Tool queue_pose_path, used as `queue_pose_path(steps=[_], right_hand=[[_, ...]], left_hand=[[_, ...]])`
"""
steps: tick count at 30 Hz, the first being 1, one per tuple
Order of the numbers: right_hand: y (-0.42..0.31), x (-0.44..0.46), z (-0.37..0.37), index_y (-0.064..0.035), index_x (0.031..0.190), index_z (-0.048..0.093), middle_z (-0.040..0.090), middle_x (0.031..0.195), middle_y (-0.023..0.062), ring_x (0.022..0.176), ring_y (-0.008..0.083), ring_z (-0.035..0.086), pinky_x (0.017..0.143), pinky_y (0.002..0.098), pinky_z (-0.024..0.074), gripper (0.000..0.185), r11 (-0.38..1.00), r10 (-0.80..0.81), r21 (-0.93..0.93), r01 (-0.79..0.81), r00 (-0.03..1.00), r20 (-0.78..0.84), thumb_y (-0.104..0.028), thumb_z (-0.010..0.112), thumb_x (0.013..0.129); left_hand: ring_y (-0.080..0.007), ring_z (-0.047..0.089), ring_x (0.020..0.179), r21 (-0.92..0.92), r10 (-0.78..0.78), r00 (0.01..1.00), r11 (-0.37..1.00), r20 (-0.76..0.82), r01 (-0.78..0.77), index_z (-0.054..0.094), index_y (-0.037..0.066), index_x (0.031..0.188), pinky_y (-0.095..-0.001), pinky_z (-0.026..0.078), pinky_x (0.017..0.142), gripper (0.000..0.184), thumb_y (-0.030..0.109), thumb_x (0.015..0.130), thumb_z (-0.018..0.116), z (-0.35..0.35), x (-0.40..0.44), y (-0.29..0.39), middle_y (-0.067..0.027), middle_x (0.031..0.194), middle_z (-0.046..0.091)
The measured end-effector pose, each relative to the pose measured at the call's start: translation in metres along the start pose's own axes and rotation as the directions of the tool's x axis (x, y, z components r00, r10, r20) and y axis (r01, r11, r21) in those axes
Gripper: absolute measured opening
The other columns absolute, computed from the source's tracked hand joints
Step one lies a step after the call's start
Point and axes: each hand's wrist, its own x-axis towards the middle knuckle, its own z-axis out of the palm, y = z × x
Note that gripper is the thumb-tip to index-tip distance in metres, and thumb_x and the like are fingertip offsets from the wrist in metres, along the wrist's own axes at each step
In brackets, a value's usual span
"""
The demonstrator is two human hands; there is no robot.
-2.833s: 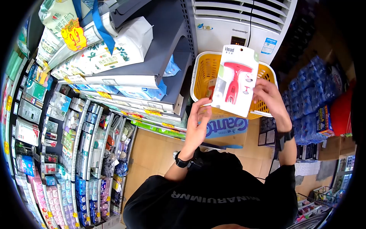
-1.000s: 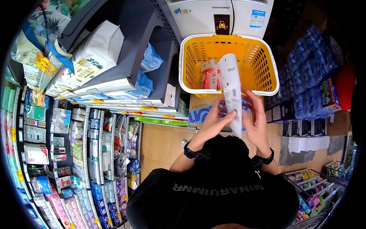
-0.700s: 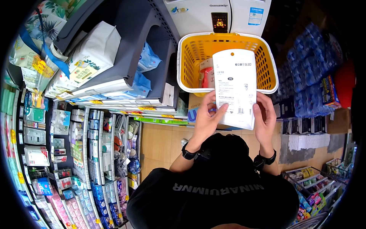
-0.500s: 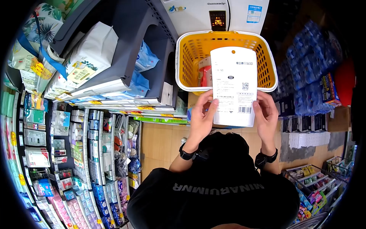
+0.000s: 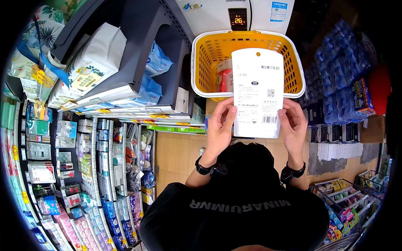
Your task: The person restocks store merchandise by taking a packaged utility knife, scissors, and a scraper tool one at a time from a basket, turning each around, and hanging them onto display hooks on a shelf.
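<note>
Between both hands I hold a white package card [image 5: 257,94] upright, its printed side with a QR code and barcode facing me and a hang hole at its top. My left hand [image 5: 222,125] pinches its lower left edge, thumb on the near face. On the lower right edge my right hand [image 5: 293,125] is closed in the same way. Just beyond the card stands a yellow shopping basket [image 5: 205,62] with a white rim, partly covered by it. Inside the basket lies a red and white package [image 5: 225,79], half hidden behind the card.
A white appliance [image 5: 213,16] with a lit "26" display stands behind the basket. Shelves of tissue packs [image 5: 98,58] rise at left, above racks of small goods [image 5: 79,167]. Bottled-water packs [image 5: 341,75] are stacked at right. Wire baskets of snacks [image 5: 343,196] sit lower right.
The view has shifted slightly, so the basket and appliance sit a little higher. Both hands keep the same grip on the card, which has barely moved.
</note>
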Motion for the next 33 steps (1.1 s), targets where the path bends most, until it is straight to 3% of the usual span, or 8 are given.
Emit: queue_pose_path(steps=[20, 25, 33], right_hand=[[0.0007, 0.0015, -0.0023, 0.0059, 0.123, 0.057, 0.066, 0.103, 0.0077, 0.089, 0.0077, 0.058, 0.081, 0.0217, 0.048, 0.027, 1.0, 0.015, 0.008, -0.015, 1.0, 0.019, 0.004, 0.058, 0.095], [0.0001, 0.0025, -0.0021, 0.0056, 0.124, 0.056, 0.066, 0.104, 0.0079, 0.09, 0.0078, 0.057, 0.083, 0.0225, 0.0482, 0.028, 0.999, 0.041, 0.018, -0.042, 0.999, 0.034, 0.004, 0.058, 0.096], [-0.0035, 0.0028, 0.0011, 0.0025, 0.132, 0.052, 0.064, 0.108, 0.0064, 0.09, 0.0069, 0.057, 0.082, 0.0216, 0.0484, 0.04, 0.999, 0.036, 0.024, -0.037, 0.999, 0.032, 0.005, 0.061, 0.093]], left_hand=[[-0.0084, 0.059, 0.094, 0.009, -0.008, 1.0, 1.0, 0.025, 0.008, 0.054, -0.002, 0.128, -0.0242, 0.047, 0.085, 0.028, 0.015, 0.105, 0.052, -0.0019, 0.0016, 0.0002, -0.0061, 0.103, 0.066], [-0.0079, 0.06, 0.095, -0.066, -0.134, 0.991, 0.989, -0.021, 0.133, 0.057, -0.001, 0.126, -0.023, 0.049, 0.082, 0.028, 0.017, 0.106, 0.048, -0.0027, 0.0021, 0.0069, -0.0047, 0.106, 0.066], [-0.0084, 0.06, 0.095, -0.025, -0.057, 0.998, 0.998, -0.003, 0.057, 0.058, 0.0, 0.124, -0.0229, 0.051, 0.081, 0.027, 0.019, 0.106, 0.048, -0.0046, 0.0054, -0.0003, -0.0044, 0.106, 0.067]])
